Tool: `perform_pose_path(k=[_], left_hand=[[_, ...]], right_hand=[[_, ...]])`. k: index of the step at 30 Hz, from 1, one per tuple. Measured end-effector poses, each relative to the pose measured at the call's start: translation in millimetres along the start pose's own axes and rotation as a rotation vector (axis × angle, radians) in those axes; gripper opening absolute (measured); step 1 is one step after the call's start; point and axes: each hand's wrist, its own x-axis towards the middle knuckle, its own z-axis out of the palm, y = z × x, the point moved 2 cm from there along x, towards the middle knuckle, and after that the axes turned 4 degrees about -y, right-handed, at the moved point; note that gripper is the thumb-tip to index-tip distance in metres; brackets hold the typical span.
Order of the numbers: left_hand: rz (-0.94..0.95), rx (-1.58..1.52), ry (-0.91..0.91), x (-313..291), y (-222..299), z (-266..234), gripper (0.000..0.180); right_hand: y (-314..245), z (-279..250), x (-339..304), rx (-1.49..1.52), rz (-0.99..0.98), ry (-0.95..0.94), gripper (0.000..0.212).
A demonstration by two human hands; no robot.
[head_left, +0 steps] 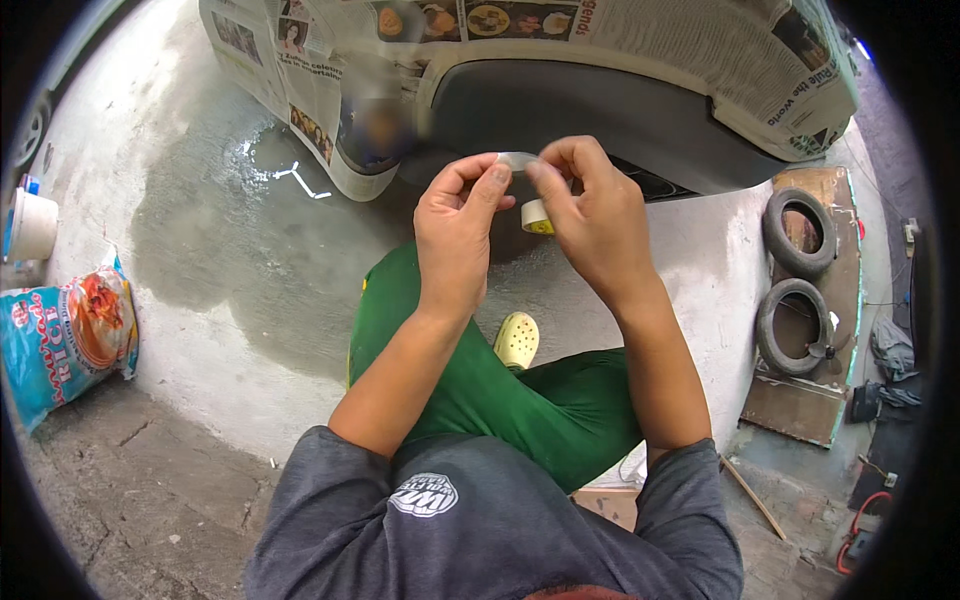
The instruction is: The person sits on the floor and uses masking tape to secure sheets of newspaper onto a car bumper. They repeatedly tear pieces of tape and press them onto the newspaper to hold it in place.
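My left hand (455,225) pinches one end of a short strip of pale masking tape (517,159) between thumb and fingers. My right hand (592,215) is closed on the strip's other end. Below the right fingers shows the masking tape roll (535,219), cream outside with a yellow core, apparently held in that hand; its far side is hidden. Just beyond both hands is a dark grey vehicle panel (560,105), bordered with tape and surrounded by newspaper sheets (680,60).
Two small tyres (800,232) lie on a brown board (795,405) at the right. At the left are a blue rice sack (70,340) and a white bucket (35,225). Wet concrete (220,230) with white scraps (300,182) extends left of my green-trousered legs (500,410). A thin stick (752,497) lies lower right.
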Motion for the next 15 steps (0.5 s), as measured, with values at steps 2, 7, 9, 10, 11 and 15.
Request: perform_pose_path(k=[2, 7, 9, 10, 11, 15], left_hand=[[0.083, 0.000, 0.097, 0.9, 3.7, 9.9, 0.025], [0.196, 0.326, 0.146, 20.0, 6.7, 2.7, 0.030], [0.171, 0.476, 0.063, 31.9, 13.5, -8.3, 0.023], [0.199, 0.533, 0.055, 39.2, 18.4, -10.1, 0.021], [0.257, 0.505, 0.035, 48.3, 20.3, -12.6, 0.020], [0.285, 0.539, -0.020, 73.8, 43.6, -16.2, 0.018]], right_hand=[[-6.2, -3.1, 2.9, -0.076, -0.009, -0.042, 0.014], [-11.3, 3.0, 13.9, -0.230, -0.070, -0.057, 0.012], [-10.3, 3.7, 26.2, -0.273, -0.142, -0.056, 0.014], [-10.8, 4.1, 33.7, -0.292, -0.180, -0.052, 0.015], [-11.8, 3.5, 41.5, -0.289, -0.152, -0.060, 0.017], [-42.7, 0.4, 79.9, -0.265, 0.019, -0.077, 0.020]])
